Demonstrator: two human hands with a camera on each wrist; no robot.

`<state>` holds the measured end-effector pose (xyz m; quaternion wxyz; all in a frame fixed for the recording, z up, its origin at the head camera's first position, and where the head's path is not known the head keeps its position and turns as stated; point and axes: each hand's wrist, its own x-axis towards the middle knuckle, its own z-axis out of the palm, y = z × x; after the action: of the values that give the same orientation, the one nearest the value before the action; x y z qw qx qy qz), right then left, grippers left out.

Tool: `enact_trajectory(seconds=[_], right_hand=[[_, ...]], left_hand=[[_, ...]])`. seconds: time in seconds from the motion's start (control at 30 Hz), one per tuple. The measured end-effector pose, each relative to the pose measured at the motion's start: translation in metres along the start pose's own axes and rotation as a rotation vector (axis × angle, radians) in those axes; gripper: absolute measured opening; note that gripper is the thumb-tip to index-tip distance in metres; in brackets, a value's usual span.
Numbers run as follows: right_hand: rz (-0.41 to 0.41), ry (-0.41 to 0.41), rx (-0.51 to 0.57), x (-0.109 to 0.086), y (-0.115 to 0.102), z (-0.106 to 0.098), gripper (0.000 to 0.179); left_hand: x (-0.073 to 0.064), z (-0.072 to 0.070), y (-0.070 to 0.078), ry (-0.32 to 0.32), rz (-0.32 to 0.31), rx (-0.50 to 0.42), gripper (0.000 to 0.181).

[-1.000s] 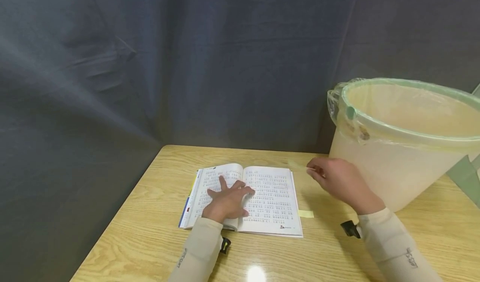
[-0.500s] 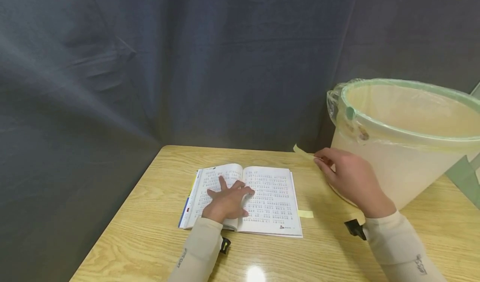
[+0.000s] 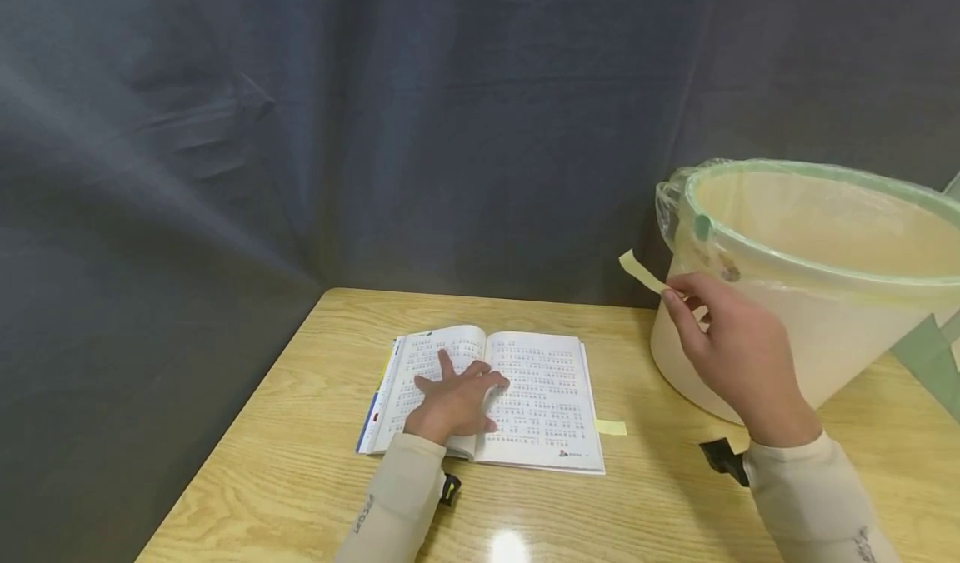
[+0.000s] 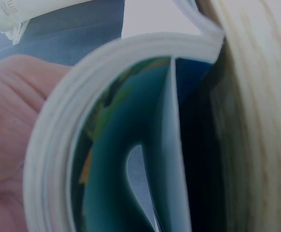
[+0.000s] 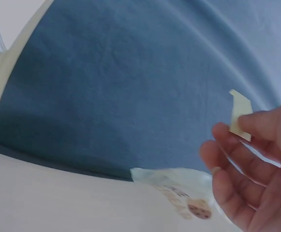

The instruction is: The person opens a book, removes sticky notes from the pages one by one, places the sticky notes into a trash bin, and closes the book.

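An open book (image 3: pixel 536 396) with printed pages lies on the wooden table. My left hand (image 3: pixel 453 405) rests on it with fingers spread across the left page and the inner fold. The left wrist view shows the curved page block (image 4: pixel 48 145) from its edge, with part of that hand (image 4: pixel 9 130) behind it. My right hand (image 3: pixel 738 346) is raised at the bin's near side. Its thumb and forefinger pinch a pale yellow sticky strip (image 3: pixel 641 273), whose free end points up and left. A second yellow strip (image 3: pixel 611 427) sticks out from the book's right edge.
A large pale bin (image 3: pixel 795 330) lined with a clear plastic bag and rimmed in green stands at the right. Dark cloth (image 3: pixel 480 130) hangs behind the wooden table (image 3: pixel 315 463). Printing shows on the bag (image 5: pixel 179 193) in the right wrist view.
My right hand has lifted and moved right toward the bin, carrying the yellow strip up off the table area beside the book. The left hand has stayed on the book.
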<state>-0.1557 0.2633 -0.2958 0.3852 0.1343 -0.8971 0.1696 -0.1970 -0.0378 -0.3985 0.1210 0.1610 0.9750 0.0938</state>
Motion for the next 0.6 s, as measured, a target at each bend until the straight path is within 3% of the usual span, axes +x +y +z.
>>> enact_trajectory(seconds=[0.4,0.6], right_hand=[[0.107,0.356,0.080,0.001,0.012,-0.033,0.026],[0.224,0.554,0.172,0.006,0.023,-0.046,0.027]], left_hand=[[0.000,0.001,0.003,-0.010,-0.005,0.009,0.062],[0.001,0.000,0.000,-0.003,-0.009,0.012,0.062]])
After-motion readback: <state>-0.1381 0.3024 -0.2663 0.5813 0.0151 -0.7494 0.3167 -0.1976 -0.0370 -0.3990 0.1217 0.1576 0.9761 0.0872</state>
